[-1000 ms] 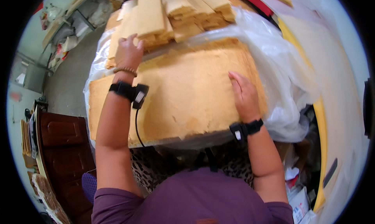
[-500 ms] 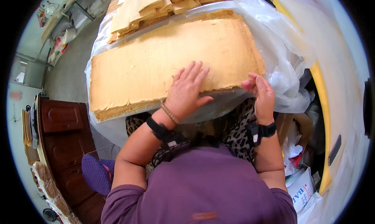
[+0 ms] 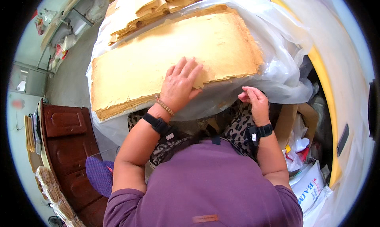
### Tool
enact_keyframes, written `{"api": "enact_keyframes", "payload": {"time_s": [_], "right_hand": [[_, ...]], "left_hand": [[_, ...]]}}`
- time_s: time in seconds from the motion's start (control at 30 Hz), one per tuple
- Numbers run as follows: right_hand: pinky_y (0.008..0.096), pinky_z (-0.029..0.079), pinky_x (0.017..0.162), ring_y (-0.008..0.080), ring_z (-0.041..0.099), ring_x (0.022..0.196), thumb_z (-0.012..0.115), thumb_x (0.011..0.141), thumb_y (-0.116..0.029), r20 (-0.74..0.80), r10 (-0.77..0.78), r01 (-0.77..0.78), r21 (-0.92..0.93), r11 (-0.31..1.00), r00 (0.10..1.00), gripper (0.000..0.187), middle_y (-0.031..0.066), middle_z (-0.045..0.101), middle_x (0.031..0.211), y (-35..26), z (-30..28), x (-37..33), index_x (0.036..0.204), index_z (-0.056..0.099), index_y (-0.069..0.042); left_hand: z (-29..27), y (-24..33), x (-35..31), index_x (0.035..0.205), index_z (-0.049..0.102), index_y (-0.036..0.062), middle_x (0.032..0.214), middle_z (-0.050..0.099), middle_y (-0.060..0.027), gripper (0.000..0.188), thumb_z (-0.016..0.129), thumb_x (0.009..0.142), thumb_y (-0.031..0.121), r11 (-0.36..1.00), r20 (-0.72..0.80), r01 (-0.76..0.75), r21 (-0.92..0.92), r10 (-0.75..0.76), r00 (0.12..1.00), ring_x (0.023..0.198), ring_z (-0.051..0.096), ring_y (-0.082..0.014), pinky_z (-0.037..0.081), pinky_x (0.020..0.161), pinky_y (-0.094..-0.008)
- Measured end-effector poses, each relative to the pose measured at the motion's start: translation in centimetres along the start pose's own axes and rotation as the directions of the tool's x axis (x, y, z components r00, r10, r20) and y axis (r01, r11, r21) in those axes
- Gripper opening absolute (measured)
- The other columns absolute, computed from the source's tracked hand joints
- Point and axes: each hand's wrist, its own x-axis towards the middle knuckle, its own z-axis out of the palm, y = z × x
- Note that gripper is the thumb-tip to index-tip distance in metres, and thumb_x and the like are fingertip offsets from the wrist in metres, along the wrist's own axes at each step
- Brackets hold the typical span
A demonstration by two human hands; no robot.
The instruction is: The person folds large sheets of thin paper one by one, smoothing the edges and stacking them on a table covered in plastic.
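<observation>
A long stack of rough-edged, pale yellow sheets [image 3: 138, 74], resembling handmade paper, lies across the table in front of me. My left hand [image 3: 180, 82] rests on its top sheet near the front edge, fingers stretched out and thumb apart. Beside that thumb a small torn flap [image 3: 198, 83] sticks out at the stack's edge. Off the front edge to the right, my right hand [image 3: 255, 106] hovers above my lap, clear of the stack. Its thumb and fingertips are drawn together in a pinch; whether anything thin sits between them cannot be made out.
Translucent plastic sheeting [image 3: 277, 74] spreads under and right of the stack. More folded yellow sheets [image 3: 150, 7] are piled behind it. A dark red wooden cabinet [image 3: 65, 122] and a purple cushioned thing [image 3: 98, 175] stand left. At right are a cardboard box [image 3: 285, 122] and a white sack [image 3: 310, 189].
My right hand has moved down and slightly left, away from the stack's front edge. The left hand has slid a little left, and a torn flap now shows beside its thumb.
</observation>
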Motion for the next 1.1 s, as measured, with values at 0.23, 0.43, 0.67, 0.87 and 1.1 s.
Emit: {"api": "enact_keyframes", "payload": {"time_s": [0.23,0.43,0.67,0.87,1.1], "right_hand": [[0.0257,0.055,0.077,0.0122,0.068,0.082,0.055,0.105,-0.021,0.000,-0.011,0.011,0.082,0.997,1.000,0.027,0.0056,0.072,0.090,0.4,0.0,0.0,0.114,0.069,-0.001],[0.0257,0.055,0.076,0.0120,0.067,0.081,0.055,0.104,-0.022,0.000,-0.029,0.029,0.120,0.992,1.000,0.027,0.0058,0.072,0.090,0.5,-1.0,-0.3,0.114,0.068,0.000],[0.0257,0.055,0.075,0.0122,0.067,0.081,0.055,0.104,-0.021,0.002,-0.033,0.033,0.104,0.994,0.999,0.026,0.0056,0.072,0.089,0.2,-0.8,-0.5,0.114,0.068,0.000],[0.0257,0.054,0.075,0.0124,0.067,0.080,0.055,0.104,-0.019,0.005,-0.043,0.042,0.118,0.992,0.999,0.026,0.0057,0.072,0.089,0.6,-1.1,-0.5,0.114,0.069,0.001],[0.0261,0.054,0.076,0.0132,0.067,0.083,0.054,0.104,-0.019,0.026,-0.055,0.052,0.091,0.995,0.998,0.026,0.0068,0.072,0.092,1.0,-1.4,-0.4,0.115,0.068,0.000]], "left_hand": [[0.6,1.4,2.9,0.138,0.052,0.0135,0.145,0.051,-0.0102,0.066,0.077,0.079,0.029,0.991,0.121,-0.035,0.131,0.019,0.992,0.136,0.046,-0.0311,0.045,0.104,-0.0424],[1.1,0.3,2.8,0.134,0.054,0.0133,0.133,0.059,-0.0085,0.054,0.072,0.084,0.027,0.942,0.029,-0.143,0.304,0.141,0.990,0.123,0.058,-0.0269,0.054,0.093,-0.0374],[1.0,0.4,3.0,0.119,0.062,0.0121,0.107,0.071,-0.0097,0.030,0.064,0.092,0.023,0.953,-0.026,-0.109,0.281,0.121,0.992,0.094,0.070,-0.0246,0.058,0.076,-0.0367],[-1.9,-2.3,4.3,0.107,0.066,0.0057,0.077,0.067,-0.0224,0.026,0.057,0.099,0.028,0.922,-0.179,0.308,-0.236,-0.352,0.919,0.072,0.065,-0.0422,0.051,0.062,-0.0495],[-0.8,-1.9,3.8,0.108,0.067,0.0072,0.077,0.067,-0.0217,0.023,0.058,0.098,0.026,0.916,-0.231,0.327,-0.231,-0.378,0.896,0.072,0.066,-0.0413,0.051,0.061,-0.0485]]}}
